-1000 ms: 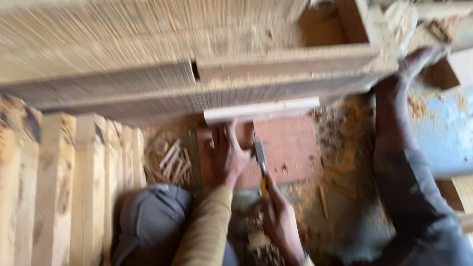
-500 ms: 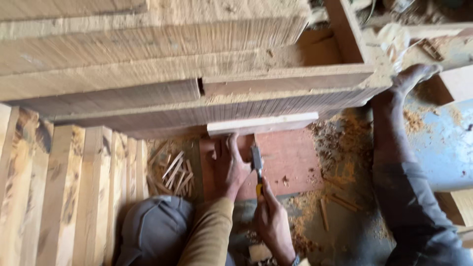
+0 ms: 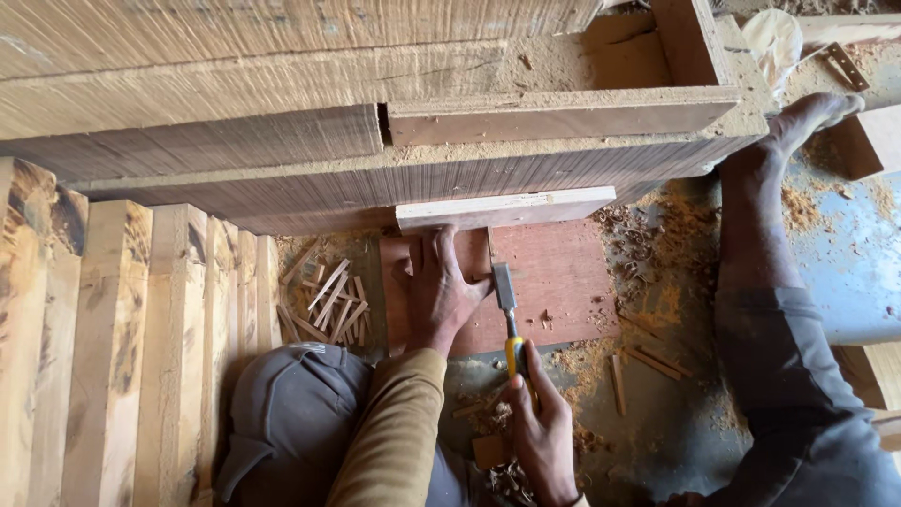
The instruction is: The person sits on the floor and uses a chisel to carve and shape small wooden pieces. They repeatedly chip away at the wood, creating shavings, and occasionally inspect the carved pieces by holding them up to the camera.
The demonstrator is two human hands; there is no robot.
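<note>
Thick stacked timbers (image 3: pixel 282 141) are filling the top, their ends cut off by the frame. My left hand (image 3: pixel 439 286) is pressing flat, fingers spread, on the reddish board (image 3: pixel 554 272), hiding part of it. My right hand (image 3: pixel 540 427) is gripping the yellow-handled chisel (image 3: pixel 508 310), its blade on the board. Since earlier, the view has steadied and sharpened.

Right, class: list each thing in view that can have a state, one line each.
Left hand: flat, pressing the reddish wooden board.
Right hand: gripping the yellow-handled chisel.
Chisel: blade resting on the board.
Pale wooden plank: lying across the board's far edge.
</note>
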